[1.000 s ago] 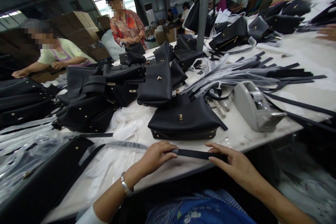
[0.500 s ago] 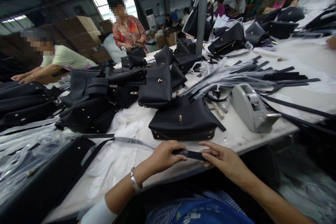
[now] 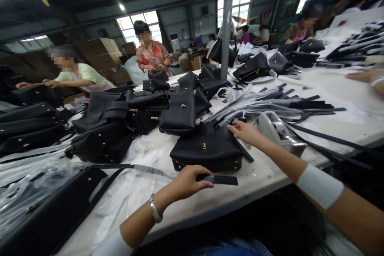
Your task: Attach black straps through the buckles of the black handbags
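My left hand [image 3: 192, 182] holds a black strap [image 3: 225, 180] partly wrapped in clear plastic, near the table's front edge. The strap's black end sticks out to the right, and its wrapped length runs back to the left. My right hand [image 3: 243, 131] is at the right rear corner of a black handbag [image 3: 207, 150] with a gold clasp; its fingers are bent together, and what they may hold is too small to make out. Just right of that hand stands a grey tape dispenser [image 3: 277, 132].
More black bags [image 3: 180, 110] are piled behind and to the left. A bundle of plastic-wrapped straps [image 3: 261, 102] lies behind the dispenser. A metal post [image 3: 226, 40] rises from the table. Another person's hand [image 3: 364, 75] rests at the right edge; other people stand beyond the table.
My right hand has let go of the strap and moved up and back beside the handbag. My left hand still holds the strap. The view has tilted upward.
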Tool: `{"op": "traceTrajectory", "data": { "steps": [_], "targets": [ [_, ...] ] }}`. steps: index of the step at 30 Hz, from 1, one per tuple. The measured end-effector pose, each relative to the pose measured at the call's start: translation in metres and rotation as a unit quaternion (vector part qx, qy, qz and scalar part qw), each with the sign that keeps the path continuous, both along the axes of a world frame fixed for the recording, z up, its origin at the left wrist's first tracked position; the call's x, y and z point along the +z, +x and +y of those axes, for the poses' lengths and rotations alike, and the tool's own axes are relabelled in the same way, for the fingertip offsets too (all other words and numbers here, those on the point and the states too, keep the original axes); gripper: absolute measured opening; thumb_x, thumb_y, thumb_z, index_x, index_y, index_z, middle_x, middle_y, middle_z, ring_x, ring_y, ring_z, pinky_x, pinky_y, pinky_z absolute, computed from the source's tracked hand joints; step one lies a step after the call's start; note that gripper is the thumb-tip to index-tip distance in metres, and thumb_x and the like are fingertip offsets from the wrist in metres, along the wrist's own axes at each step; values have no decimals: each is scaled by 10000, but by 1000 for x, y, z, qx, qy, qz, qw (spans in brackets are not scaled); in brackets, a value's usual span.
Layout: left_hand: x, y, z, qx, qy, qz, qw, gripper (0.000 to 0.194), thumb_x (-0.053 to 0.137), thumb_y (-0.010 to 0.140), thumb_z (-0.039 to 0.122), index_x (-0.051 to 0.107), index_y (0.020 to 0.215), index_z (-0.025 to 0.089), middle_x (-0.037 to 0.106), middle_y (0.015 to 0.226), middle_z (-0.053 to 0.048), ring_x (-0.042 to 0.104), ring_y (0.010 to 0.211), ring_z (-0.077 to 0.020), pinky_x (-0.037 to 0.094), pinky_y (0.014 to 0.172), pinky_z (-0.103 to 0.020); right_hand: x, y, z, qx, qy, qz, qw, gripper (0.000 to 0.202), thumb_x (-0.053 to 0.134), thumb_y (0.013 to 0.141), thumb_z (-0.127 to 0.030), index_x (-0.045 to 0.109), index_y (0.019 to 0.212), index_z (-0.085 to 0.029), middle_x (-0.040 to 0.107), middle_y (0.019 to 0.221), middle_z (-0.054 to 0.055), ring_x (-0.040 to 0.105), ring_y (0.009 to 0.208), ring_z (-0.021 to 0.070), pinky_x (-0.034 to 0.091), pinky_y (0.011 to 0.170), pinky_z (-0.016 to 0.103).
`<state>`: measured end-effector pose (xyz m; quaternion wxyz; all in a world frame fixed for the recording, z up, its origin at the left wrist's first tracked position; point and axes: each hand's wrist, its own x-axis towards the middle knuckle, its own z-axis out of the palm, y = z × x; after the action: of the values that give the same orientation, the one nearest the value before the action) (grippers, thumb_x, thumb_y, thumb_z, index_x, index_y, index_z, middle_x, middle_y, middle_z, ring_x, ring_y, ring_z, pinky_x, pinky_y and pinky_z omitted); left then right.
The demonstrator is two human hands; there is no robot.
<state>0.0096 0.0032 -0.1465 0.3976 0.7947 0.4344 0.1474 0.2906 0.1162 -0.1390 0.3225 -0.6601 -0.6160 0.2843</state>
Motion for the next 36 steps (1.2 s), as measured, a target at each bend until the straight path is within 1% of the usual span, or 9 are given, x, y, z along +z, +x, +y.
{"op": "traceTrajectory", "data": {
  "steps": [4, 8, 13, 17, 23, 27, 30, 33, 36],
  "targets": [
    [3, 2, -1, -1, 11, 2, 1000, 283, 770, 802, 320, 762, 1057, 198, 766, 1017, -50, 698, 930, -216, 496, 832, -268, -13, -16, 32, 21, -90, 24, 995, 283, 628, 938, -392, 663, 1076, -147, 699, 1054, 69, 683, 905, 199, 571, 812, 401],
    [4, 1, -1, 8, 27, -7, 1000, 279, 776, 799, 313, 765, 1054, 200, 767, 1027, -47, 698, 945, -214, 490, 852, -267, -19, -26, 27, 18, -84, 59, 995, 297, 612, 956, -345, 616, 1183, -153, 660, 1141, 76, 671, 934, 196, 578, 797, 391],
    [16, -6, -3, 36, 51, -33, 998, 267, 781, 794, 293, 764, 1037, 183, 766, 1026, -52, 692, 972, -214, 485, 873, -258, -7, -33, -4, 12, 34, 78, 996, 347, 674, 891, -352, 639, 1182, -165, 685, 1172, 89, 658, 1047, 261, 531, 922, 444],
    [45, -14, -5, 62, 80, -60, 993, 230, 748, 820, 285, 748, 1021, 174, 751, 995, -48, 679, 934, -202, 486, 854, -253, 9, -37, -50, 30, 141, 79, 986, 480, 688, 852, -389, 592, 1294, -229, 696, 1200, 65, 637, 1120, 275, 469, 1024, 424],
    [84, -24, -11, 85, 106, -75, 988, 262, 692, 866, 319, 717, 1099, 201, 745, 1058, -44, 668, 981, -216, 482, 891, -276, 4, -33, -109, 196, 329, 47, 923, 264, 666, 884, -310, 669, 1147, -297, 750, 1059, 44, 698, 1002, 234, 522, 956, 350],
    [90, -22, -10, 106, 92, -59, 988, 337, 672, 871, 326, 697, 1187, 209, 739, 1148, -54, 664, 1042, -237, 470, 941, -302, -15, -22, -108, 138, 250, 73, 956, 493, 651, 890, -371, 512, 1355, -287, 660, 1291, 73, 611, 1209, 263, 463, 1063, 419],
    [90, -10, -4, 103, 68, -42, 992, 277, 624, 890, 339, 737, 1080, 172, 759, 1035, -52, 674, 934, -217, 488, 838, -277, -24, -12, -104, 135, 188, 109, 967, 651, 624, 897, -420, 360, 1475, -280, 547, 1448, 85, 503, 1340, 274, 395, 1127, 451],
    [92, 5, 5, 84, 35, -16, 996, 316, 548, 920, 375, 746, 859, 136, 715, 771, -24, 613, 687, -150, 449, 639, -223, -25, -5, -109, 158, 166, 149, 962, 610, 585, 921, -441, 383, 1473, -277, 506, 1491, 86, 444, 1391, 270, 361, 1151, 448],
    [95, 19, 14, 83, 18, 2, 996, 360, 556, 904, 437, 734, 842, 130, 661, 703, -8, 523, 576, -110, 380, 538, -203, -23, -4, -116, 163, 163, 187, 955, 530, 558, 939, -447, 473, 1428, -261, 530, 1469, 90, 449, 1386, 272, 341, 1163, 461]
  ]
}}
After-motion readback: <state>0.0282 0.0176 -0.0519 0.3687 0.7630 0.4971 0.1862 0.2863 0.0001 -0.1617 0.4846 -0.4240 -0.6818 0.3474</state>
